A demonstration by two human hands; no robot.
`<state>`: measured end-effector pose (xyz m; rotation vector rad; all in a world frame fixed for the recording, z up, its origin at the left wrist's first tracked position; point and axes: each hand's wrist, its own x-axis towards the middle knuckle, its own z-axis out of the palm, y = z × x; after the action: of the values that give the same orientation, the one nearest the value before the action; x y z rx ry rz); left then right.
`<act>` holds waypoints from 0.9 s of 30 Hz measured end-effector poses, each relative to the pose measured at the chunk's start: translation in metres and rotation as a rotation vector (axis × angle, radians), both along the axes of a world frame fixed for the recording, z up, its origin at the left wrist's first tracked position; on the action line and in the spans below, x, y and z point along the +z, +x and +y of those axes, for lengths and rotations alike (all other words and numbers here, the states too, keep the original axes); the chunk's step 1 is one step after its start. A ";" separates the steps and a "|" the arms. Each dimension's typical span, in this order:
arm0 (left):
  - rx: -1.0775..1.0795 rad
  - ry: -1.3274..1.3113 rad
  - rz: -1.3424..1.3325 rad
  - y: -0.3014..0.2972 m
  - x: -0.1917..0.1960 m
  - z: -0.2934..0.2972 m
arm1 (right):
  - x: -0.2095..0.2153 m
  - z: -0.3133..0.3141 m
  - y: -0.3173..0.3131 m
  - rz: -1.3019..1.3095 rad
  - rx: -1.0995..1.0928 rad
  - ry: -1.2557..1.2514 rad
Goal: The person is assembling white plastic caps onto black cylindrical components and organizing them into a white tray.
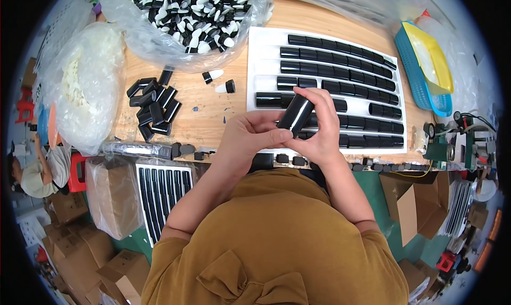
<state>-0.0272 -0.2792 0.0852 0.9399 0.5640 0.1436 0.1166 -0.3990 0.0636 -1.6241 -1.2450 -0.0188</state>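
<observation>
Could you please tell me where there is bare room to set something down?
The light wooden tabletop is mostly bare between the pile of short black tubes and the left hand, below two small black-and-white pieces. The white rectangular tray, beneath the held glossy black cylinder, is mostly crowded.

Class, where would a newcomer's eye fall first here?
Likely the heap of black and white pieces in a clear bag, upper left of centre. Then the white tray of black tubes, right of centre. Near the middle, the left hand and right hand hold a single tube.
</observation>
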 end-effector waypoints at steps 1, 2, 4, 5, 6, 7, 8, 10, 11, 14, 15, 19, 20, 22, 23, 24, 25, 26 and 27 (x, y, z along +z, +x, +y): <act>-0.004 0.008 -0.049 0.001 0.003 -0.001 | -0.001 -0.001 0.001 0.000 -0.004 -0.001; -0.007 0.015 -0.098 0.003 0.004 -0.002 | -0.002 -0.002 0.003 0.021 0.021 0.019; 0.013 0.148 -0.272 0.006 -0.005 -0.005 | -0.001 -0.003 0.004 0.044 0.047 0.040; 0.037 0.283 -0.447 0.007 -0.007 -0.006 | 0.001 -0.003 0.003 0.048 0.091 0.040; 0.022 0.247 -0.445 0.009 -0.005 -0.004 | 0.003 -0.003 0.002 0.052 0.135 0.041; 0.021 0.246 -0.445 0.010 -0.003 -0.001 | 0.003 -0.004 0.001 0.052 0.134 0.041; -0.080 0.325 -0.410 0.011 -0.002 0.004 | 0.003 -0.004 -0.002 0.046 0.141 0.057; -0.182 0.402 -0.374 0.009 0.000 0.007 | 0.004 -0.006 -0.004 0.041 0.148 0.072; -0.186 0.424 -0.368 0.009 0.001 0.007 | 0.005 -0.007 -0.004 0.042 0.146 0.071; -0.187 0.464 -0.359 0.007 0.000 0.005 | 0.007 -0.008 -0.004 0.024 0.145 0.085; -0.183 0.483 -0.355 0.007 -0.001 0.004 | 0.005 -0.008 -0.003 0.025 0.146 0.070; -0.158 0.772 -0.254 0.011 -0.015 0.013 | -0.008 -0.019 0.007 0.247 0.013 -0.067; -0.017 0.732 -0.129 0.012 -0.022 0.024 | -0.013 -0.027 0.015 0.329 -0.092 -0.136; 0.203 0.904 0.085 0.012 -0.045 0.055 | -0.017 -0.044 0.041 0.416 -0.286 -0.120; 0.286 1.118 0.176 0.009 -0.060 0.076 | -0.023 -0.054 0.056 0.358 -0.390 -0.151; 0.272 1.111 0.161 0.009 -0.075 0.094 | -0.025 -0.065 0.069 0.429 -0.487 -0.203; 0.250 1.291 0.203 0.008 -0.089 0.108 | -0.038 -0.074 0.084 0.358 -0.576 -0.232; 0.228 1.471 0.244 0.012 -0.093 0.112 | -0.038 -0.075 0.090 0.280 -0.654 -0.294; 0.219 1.468 0.232 0.014 -0.097 0.109 | -0.037 -0.075 0.095 0.201 -0.731 -0.355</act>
<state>-0.0131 -0.1700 -0.0113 2.3332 0.7593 0.7099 0.2120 -0.4741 0.0266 -2.2543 -0.4658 -0.0910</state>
